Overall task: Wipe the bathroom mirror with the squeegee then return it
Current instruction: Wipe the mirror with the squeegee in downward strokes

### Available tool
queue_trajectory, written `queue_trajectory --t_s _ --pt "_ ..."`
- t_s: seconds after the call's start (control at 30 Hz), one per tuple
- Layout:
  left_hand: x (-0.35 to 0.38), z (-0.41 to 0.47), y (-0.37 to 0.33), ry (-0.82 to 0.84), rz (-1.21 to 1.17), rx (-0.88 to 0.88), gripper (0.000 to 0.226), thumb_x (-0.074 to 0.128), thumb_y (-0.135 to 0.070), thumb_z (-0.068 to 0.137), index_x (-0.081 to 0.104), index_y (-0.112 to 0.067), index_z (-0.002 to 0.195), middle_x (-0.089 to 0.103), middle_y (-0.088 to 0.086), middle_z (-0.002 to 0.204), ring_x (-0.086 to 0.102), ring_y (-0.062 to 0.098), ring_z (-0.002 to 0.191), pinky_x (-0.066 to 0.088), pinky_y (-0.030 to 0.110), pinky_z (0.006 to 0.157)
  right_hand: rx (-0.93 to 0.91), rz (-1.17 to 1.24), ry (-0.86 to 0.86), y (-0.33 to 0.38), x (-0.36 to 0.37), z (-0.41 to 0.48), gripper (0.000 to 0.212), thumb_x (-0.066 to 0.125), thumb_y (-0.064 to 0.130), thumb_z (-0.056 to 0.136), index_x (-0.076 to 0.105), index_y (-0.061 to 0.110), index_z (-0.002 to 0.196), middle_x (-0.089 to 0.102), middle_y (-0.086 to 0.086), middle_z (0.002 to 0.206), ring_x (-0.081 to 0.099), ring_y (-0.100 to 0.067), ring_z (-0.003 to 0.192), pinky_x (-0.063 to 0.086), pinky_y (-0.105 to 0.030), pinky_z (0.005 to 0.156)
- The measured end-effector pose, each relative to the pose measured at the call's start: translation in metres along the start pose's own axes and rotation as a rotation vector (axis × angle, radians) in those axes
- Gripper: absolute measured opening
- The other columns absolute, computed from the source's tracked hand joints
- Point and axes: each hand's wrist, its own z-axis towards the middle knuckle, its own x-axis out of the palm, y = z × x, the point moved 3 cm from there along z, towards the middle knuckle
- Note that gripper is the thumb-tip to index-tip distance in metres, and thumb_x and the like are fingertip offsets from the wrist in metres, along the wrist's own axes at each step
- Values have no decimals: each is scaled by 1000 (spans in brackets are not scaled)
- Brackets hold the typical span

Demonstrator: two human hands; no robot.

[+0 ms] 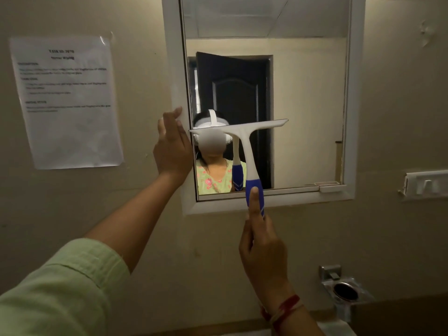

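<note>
The bathroom mirror [303, 98] hangs on the wall in a white frame [174, 69]. A squeegee [244, 141] with a white head and a blue-and-white handle stands upright, its blade lying across the lower left part of the glass, slightly tilted. My right hand [261, 248] grips the blue handle from below, index finger stretched up along it. My left hand [172, 146] rests flat, fingers together, against the frame's left edge, level with the blade.
A printed sheet [66, 100] is taped to the wall left of the mirror. A white hook rack [426, 184] is mounted at the right. Below it sits a chrome holder [344, 289] with a round opening. A small white tab [331, 187] sits at the frame's bottom right.
</note>
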Motion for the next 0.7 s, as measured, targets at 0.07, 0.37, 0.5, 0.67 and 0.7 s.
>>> queue_trajectory --t_s 0.07,0.37,0.5,0.67,0.7 --pt "0 0 0 -6 2 3 25 32 -17 99 46 -11 119 57 11 117 40 0 72 27 -1 48 9 -1 4 0 -1 -7 66 32 28 91 -6 39 143 57 -7 73 45 -8 45 48 -22 41" --pt "0 0 -2 0 7 8 19 28 -23 101 38 -20 117 55 7 121 56 14 80 37 24 61 53 -28 78 -4 -2 -42 68 34 27 89 -4 34 145 58 -5 72 40 -1 48 42 -12 46" --pt "0 1 -1 19 27 17 16 28 -22 100 35 -23 115 55 8 121 59 25 80 36 26 61 59 -22 74 -4 -3 -43 68 33 27 89 -4 34 145 58 -6 72 40 -2 47 42 -13 45" --pt "0 2 0 35 25 37 15 29 -21 100 32 -24 115 55 10 120 56 18 73 35 22 55 83 -20 87 -2 -3 -50 67 33 28 89 -4 34 145 58 -6 73 42 -3 45 45 -15 42" --pt "0 2 1 35 25 44 16 29 -21 100 32 -23 115 55 11 119 53 15 71 33 19 54 88 -16 89 -2 -3 -51 67 34 27 89 -3 34 145 59 -6 74 42 -3 45 46 -17 41"
